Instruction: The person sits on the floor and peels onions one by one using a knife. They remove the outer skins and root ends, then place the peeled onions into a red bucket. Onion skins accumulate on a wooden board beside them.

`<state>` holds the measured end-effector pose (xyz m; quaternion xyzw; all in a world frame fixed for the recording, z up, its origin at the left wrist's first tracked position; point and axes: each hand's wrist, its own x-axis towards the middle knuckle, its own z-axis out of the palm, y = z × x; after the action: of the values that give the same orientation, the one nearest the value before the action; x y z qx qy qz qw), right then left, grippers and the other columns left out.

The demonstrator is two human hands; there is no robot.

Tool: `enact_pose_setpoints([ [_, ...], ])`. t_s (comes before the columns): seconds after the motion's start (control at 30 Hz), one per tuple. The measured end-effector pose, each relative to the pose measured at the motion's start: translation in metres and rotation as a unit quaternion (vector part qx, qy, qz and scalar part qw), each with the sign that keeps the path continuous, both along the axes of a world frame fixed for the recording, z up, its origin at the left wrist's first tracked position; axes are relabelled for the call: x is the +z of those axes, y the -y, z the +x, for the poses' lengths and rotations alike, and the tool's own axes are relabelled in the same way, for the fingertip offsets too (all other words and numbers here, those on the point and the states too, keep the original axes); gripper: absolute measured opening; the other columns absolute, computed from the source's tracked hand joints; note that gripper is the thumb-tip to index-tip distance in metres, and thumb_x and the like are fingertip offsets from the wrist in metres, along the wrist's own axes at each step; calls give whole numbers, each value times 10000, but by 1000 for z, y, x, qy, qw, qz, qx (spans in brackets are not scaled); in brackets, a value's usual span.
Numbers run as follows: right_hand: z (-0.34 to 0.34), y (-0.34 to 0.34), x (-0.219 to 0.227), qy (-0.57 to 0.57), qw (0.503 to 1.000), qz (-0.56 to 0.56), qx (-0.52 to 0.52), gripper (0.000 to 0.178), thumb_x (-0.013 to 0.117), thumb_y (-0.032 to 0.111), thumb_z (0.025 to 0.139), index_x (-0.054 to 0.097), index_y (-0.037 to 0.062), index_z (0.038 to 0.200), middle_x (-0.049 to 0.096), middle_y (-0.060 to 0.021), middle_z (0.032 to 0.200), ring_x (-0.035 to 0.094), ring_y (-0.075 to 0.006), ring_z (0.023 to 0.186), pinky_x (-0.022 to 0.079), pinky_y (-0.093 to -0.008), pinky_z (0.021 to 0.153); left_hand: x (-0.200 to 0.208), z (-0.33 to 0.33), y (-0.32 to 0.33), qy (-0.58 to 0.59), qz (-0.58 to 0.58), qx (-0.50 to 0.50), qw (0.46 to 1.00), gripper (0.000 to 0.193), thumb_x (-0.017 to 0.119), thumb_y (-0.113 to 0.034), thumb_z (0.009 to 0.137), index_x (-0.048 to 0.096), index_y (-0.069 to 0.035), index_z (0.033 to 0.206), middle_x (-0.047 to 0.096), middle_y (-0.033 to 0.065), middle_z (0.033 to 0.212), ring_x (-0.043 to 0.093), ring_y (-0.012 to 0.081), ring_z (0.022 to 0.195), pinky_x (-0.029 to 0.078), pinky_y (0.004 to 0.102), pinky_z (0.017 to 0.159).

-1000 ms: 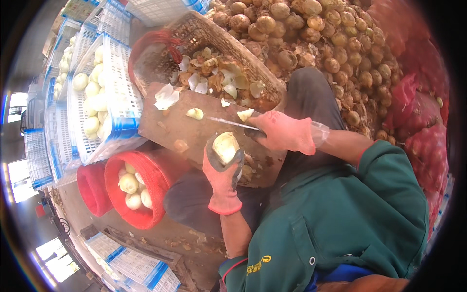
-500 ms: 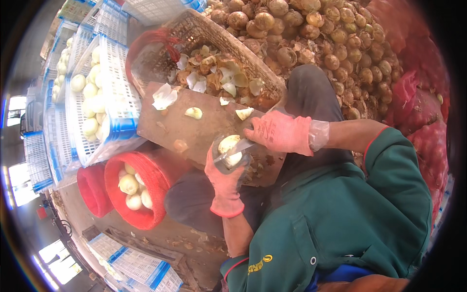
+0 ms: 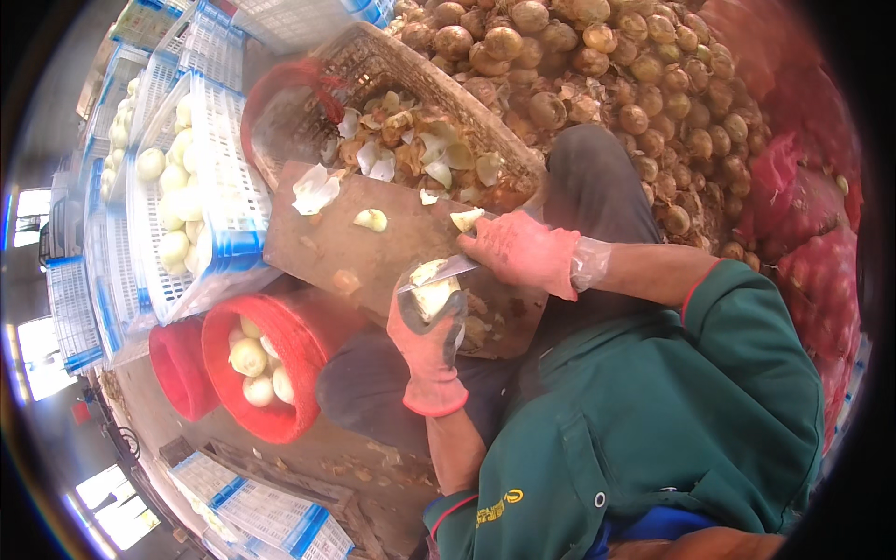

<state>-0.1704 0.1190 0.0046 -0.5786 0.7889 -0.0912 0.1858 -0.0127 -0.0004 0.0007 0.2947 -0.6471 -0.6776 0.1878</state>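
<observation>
My left hand, in a pink and grey glove, is closed around a pale, partly peeled onion over the wooden board. In my right hand, also gloved in pink, is a knife; its handle is hidden in my fist. The blade lies across the onion's upper side. On the board beyond my hands lie a cut onion piece, another piece near my right fingers, and a white skin layer.
Behind the board, a brown crate holds onion skins. Unpeeled onions are heaped at the far right, beside red mesh sacks. White-and-blue crates of peeled onions stand left. A red sack with several peeled onions sits nearer.
The blade has shifted up on the onion, from across its middle to its far side. My right hand has moved slightly left, and the onion has turned in my left hand.
</observation>
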Motion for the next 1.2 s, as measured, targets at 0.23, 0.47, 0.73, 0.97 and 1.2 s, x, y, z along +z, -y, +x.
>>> enact_pose_setpoints([
  [0.23,1,1,-4,10,1000,12,-11,260,514,95,832,502,25,1082,580,-181,930,639,-330,764,512,-420,632,1,0,3,17,-18,-7,1000,606,817,-155,665,565,37,1182,633,87,1057,607,159,929,491,288,837],
  [0.47,-20,-1,-27,-20,998,-51,-39,208,566,110,783,521,15,963,588,-167,814,637,-329,729,511,-420,590,3,5,1,23,25,-10,999,569,807,-203,659,591,33,1130,630,77,1021,594,149,920,477,280,825],
  [0.73,-34,-5,16,175,971,-93,-131,298,592,111,759,543,-16,1024,636,-182,866,629,-355,878,504,-415,766,10,-1,-4,-65,4,14,998,589,697,-260,746,524,51,1215,586,126,1135,567,211,1002,458,316,892],
  [0.97,-1,-9,36,158,986,-56,-9,297,632,213,825,508,20,1013,577,-167,869,604,-352,822,502,-426,707,-4,7,-4,-141,147,49,978,655,697,-247,766,449,54,1292,538,127,1195,548,214,1065,462,315,898],
  [1.2,8,-3,40,150,988,-2,31,307,628,203,802,492,28,1014,561,-163,855,603,-357,802,497,-438,687,1,6,-7,-142,151,45,977,636,725,-244,778,448,37,1277,590,137,1113,621,254,947,522,374,821],
])
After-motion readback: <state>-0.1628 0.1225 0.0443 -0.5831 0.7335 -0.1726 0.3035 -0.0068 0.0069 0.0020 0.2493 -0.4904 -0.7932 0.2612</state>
